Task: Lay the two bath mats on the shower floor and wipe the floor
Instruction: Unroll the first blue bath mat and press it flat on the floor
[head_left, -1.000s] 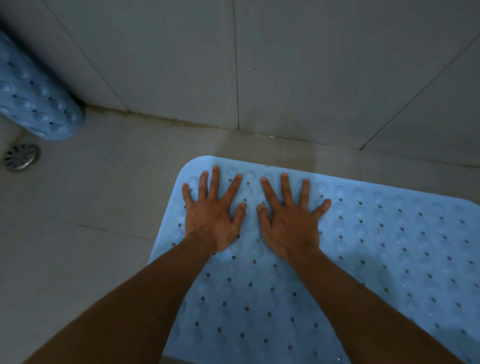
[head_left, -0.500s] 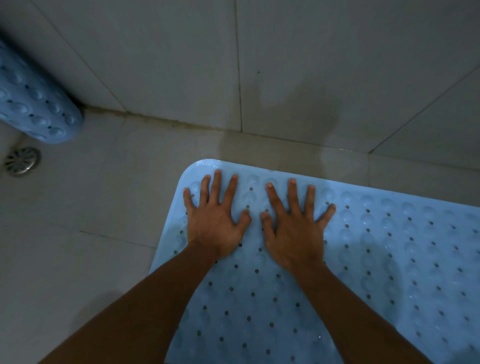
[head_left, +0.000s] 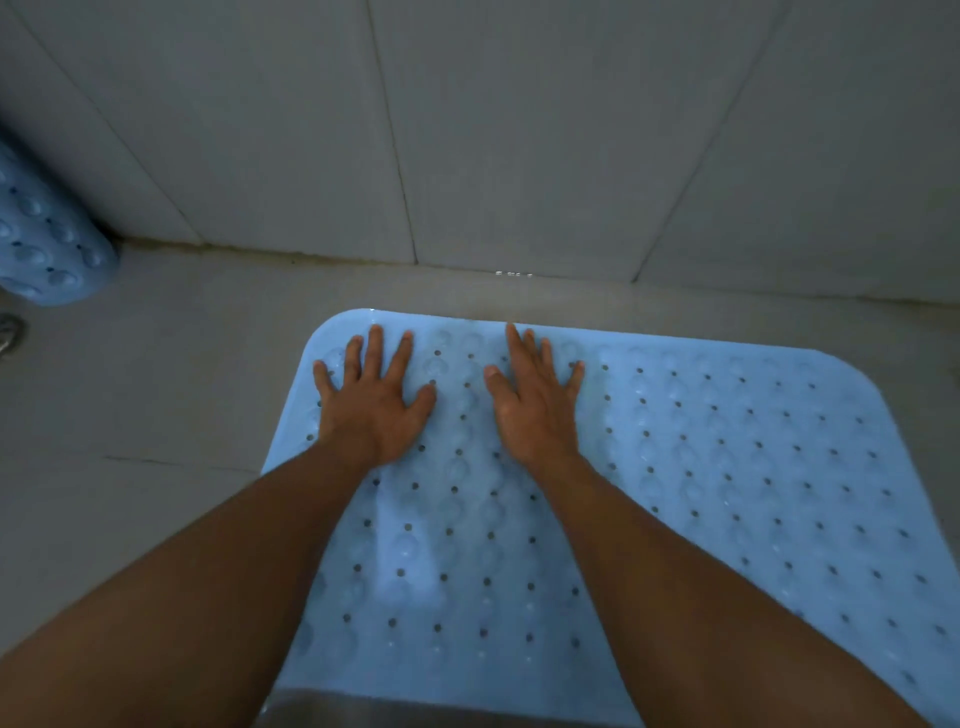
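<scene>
A light blue bath mat (head_left: 727, 467) with rows of small holes and suction bumps lies flat on the grey tiled shower floor (head_left: 156, 395), its far edge close to the wall. My left hand (head_left: 371, 402) presses palm down near the mat's far left corner, fingers spread. My right hand (head_left: 532, 400) lies flat beside it, a gap between the two, fingers closer together and reaching the mat's far edge. Neither hand holds anything. A second blue mat (head_left: 47, 244) leans at the far left, cut off by the frame edge.
Grey wall tiles (head_left: 519, 130) rise just behind the mat. A round metal floor drain (head_left: 8, 332) shows at the left edge below the second mat. Bare floor tiles stretch to the left of the flat mat.
Both hands slid forward to the mat's far edge and moved apart. The right hand's fingers drew closer together. The view shifted so the mat sits nearer the wall.
</scene>
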